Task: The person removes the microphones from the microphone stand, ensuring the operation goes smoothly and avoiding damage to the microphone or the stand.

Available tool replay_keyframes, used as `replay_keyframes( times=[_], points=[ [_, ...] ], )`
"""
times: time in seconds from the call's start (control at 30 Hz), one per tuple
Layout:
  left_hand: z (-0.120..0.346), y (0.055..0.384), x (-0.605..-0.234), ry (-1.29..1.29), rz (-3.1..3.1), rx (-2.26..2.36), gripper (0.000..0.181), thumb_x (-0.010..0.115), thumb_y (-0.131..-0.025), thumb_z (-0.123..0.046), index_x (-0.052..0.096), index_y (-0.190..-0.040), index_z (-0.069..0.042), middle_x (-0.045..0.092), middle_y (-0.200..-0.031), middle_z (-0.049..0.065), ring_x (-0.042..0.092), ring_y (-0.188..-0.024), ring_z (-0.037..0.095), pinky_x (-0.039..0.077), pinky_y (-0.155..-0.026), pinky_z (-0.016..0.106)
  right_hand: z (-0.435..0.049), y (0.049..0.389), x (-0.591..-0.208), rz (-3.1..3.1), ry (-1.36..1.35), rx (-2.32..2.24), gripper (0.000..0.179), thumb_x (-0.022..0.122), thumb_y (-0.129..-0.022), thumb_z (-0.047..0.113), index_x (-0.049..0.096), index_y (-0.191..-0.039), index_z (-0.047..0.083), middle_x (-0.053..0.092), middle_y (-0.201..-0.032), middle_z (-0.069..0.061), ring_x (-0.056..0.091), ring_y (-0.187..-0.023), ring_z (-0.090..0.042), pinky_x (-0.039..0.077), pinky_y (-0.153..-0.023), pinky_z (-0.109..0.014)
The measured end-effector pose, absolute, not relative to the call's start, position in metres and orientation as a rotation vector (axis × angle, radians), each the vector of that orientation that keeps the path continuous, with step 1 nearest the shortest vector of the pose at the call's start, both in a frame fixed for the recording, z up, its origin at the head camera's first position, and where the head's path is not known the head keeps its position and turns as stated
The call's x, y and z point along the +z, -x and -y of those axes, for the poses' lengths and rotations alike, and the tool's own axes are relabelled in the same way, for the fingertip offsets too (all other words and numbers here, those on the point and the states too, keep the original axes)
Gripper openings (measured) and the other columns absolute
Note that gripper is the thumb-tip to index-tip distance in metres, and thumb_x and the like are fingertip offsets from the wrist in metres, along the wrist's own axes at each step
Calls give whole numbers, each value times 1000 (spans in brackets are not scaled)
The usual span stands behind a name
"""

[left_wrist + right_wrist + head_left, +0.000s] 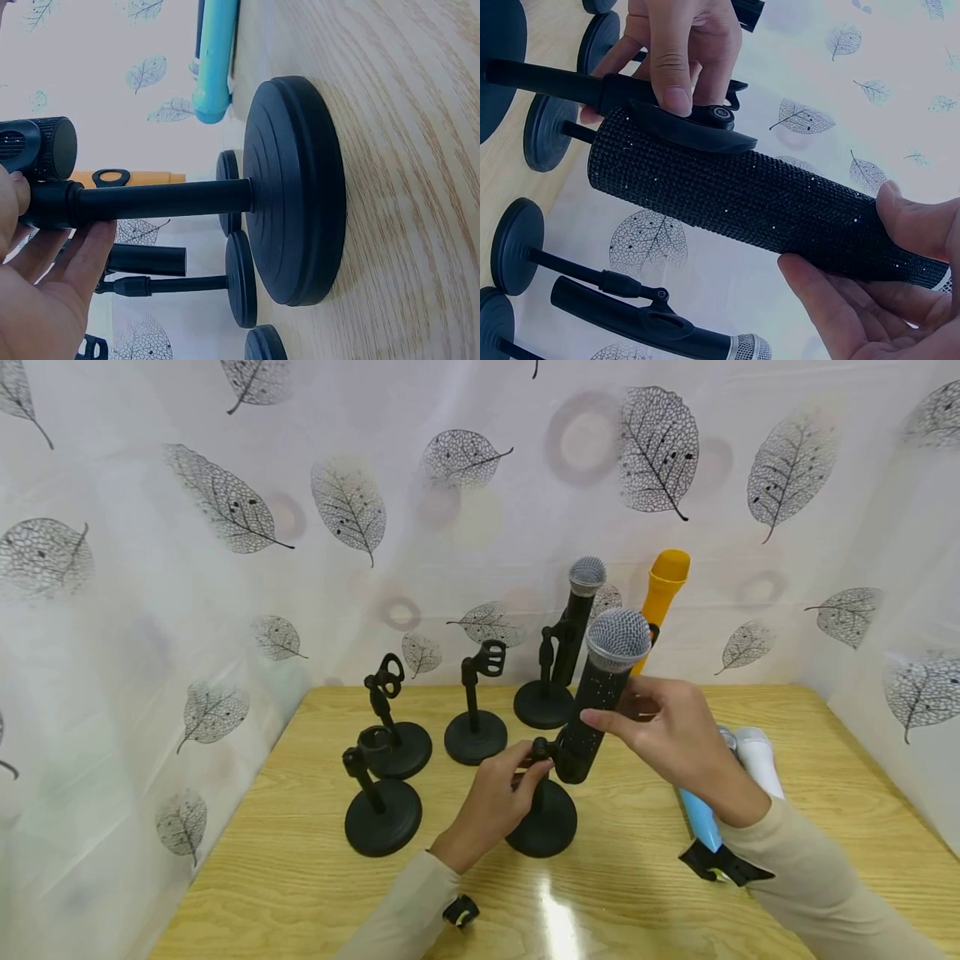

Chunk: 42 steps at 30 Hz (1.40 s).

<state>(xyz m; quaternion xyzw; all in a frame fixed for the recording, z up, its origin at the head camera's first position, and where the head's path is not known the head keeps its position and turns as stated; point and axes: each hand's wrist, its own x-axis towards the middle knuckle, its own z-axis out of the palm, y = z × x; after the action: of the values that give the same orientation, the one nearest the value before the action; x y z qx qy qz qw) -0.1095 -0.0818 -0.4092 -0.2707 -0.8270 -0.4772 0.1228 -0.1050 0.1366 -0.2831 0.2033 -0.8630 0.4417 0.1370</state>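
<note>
Right hand (667,731) grasps the black mic (599,689), thumb on one side of the barrel, fingers curled on the other, below the silver head (618,637). Left hand (491,797) grips the neck of the stand (546,827) directly under the clip (697,133).

Position of the black mic: above the stand's base, left of the right hand and just right of the left hand, as the head view shows it. Long axis: tilted, head end up and to the right, butt end down. The stand is upright, base flat on the table (247,877); pole and barrel therefore meet at a slant.

Governing relation, in the inspector's judgement: the line of the barrel against the clip. In the right-wrist view the clip's curved wing lies along the barrel near the butt end, roughly parallel to it and apparently touching. The clip's far side is hidden; full seating cannot be confirmed. Nearer hand: left to the clip and butt end, right to the head end.

Surroundings: a rear mic (573,635) sits in its own stand; an orange mic (660,595) is right of it. A blue mic (701,818) and a white cylinder (759,760) lie at right. Three stands (476,739) at left bear no mic.
</note>
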Motion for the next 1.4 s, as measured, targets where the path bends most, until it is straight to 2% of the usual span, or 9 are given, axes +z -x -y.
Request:
replay_keyframes(
  times=[0.33,0.63,0.93,1.4],
  points=[
    [81,109,-409,786,2416,-1386,15,60,-104,-19,65,-111,-7,71,-107,5,70,-105,16,57,-82,21,-138,104,-279,2482,-575,1270,21,83,-87,21,78,-99,6,76,-87,-5,75,-79,-21,55,-64,-27],
    [82,109,-408,796,2401,-1367,16,60,-104,-20,65,-110,-6,71,-106,6,70,-104,17,58,-80,22,-139,104,-279,2463,-594,1261,20,83,-86,19,78,-99,5,76,-86,-5,74,-75,-13,56,-63,-25],
    [82,108,-408,806,2398,-1368,15,59,-104,-19,65,-111,-7,71,-107,6,70,-104,16,57,-81,20,-140,105,-275,2446,-614,1280,20,83,-86,16,77,-100,3,76,-88,-9,75,-74,-12,57,-63,-23],
    [81,109,-408,796,2399,-1368,14,60,-104,-18,66,-110,-7,72,-106,5,70,-103,16,57,-81,21,-143,104,-268,2460,-599,1315,26,82,-87,18,76,-107,2,77,-95,-12,76,-82,-21,57,-66,-21]
  ],
)
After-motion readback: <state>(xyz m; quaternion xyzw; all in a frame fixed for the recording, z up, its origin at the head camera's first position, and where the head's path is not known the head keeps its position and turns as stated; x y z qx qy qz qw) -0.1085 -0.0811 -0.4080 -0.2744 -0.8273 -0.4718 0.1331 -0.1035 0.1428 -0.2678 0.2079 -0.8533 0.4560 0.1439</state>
